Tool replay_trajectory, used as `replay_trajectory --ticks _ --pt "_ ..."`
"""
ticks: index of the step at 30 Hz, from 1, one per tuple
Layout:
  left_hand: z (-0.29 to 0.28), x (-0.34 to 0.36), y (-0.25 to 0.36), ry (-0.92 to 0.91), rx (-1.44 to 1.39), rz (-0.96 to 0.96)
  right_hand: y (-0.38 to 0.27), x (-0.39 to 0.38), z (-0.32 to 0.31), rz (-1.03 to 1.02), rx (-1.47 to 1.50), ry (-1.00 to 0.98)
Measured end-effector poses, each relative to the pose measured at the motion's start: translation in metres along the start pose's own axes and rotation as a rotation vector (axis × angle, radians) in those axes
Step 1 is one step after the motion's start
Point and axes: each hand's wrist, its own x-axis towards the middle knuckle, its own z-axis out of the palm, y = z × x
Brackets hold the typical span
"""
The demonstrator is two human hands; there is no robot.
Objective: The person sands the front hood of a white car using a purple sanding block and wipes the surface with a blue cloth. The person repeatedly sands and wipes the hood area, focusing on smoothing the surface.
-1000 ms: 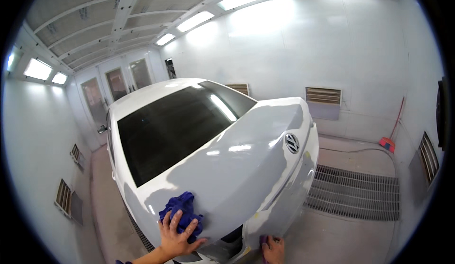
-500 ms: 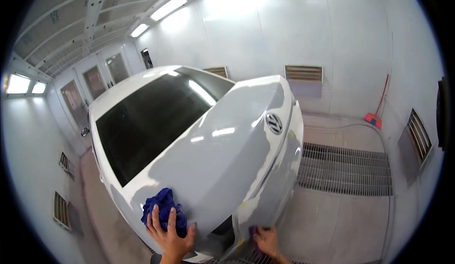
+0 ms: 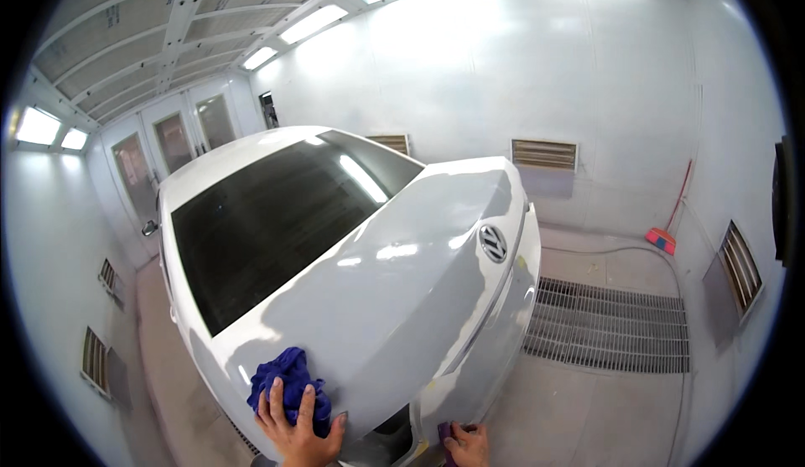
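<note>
The rear of a white car (image 3: 218, 144) with grey, primer-like patches fills the middle of the view. On its grey rear corner lies a crumpled blue cloth (image 3: 289, 387). My left hand (image 3: 298, 438) is on the cloth, fingers spread over it and thumb at its side. A dark tail-light opening (image 3: 390, 438) lies just right of that hand. By the bumper corner my right hand (image 3: 468, 448) pinches a small dark purple pad (image 3: 445, 443), partly hidden by the fingers and cut off by the lower edge.
A dark rear window (image 3: 277, 232) and a round emblem (image 3: 492, 243) mark the car. Floor grating (image 3: 608, 324) runs to its right. Against the far right wall leans a red broom (image 3: 662, 239), near a hose on the floor. Vents line the booth walls.
The view has tilted up, so the car and hands sit lower in the picture. My left hand stays on the cloth; my right hand still holds the pad near the bumper corner.
</note>
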Motion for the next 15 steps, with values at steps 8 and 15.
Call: replay_trajectory --ticks 8,15 --pt "-0.016 0.009 0.005 0.005 -0.042 0.010 0.008 0.003 -0.002 -0.066 -0.017 -0.019" --pt "0.019 0.009 0.002 0.021 -0.068 0.043 -0.013 0.014 -0.032 0.040 0.016 0.070"
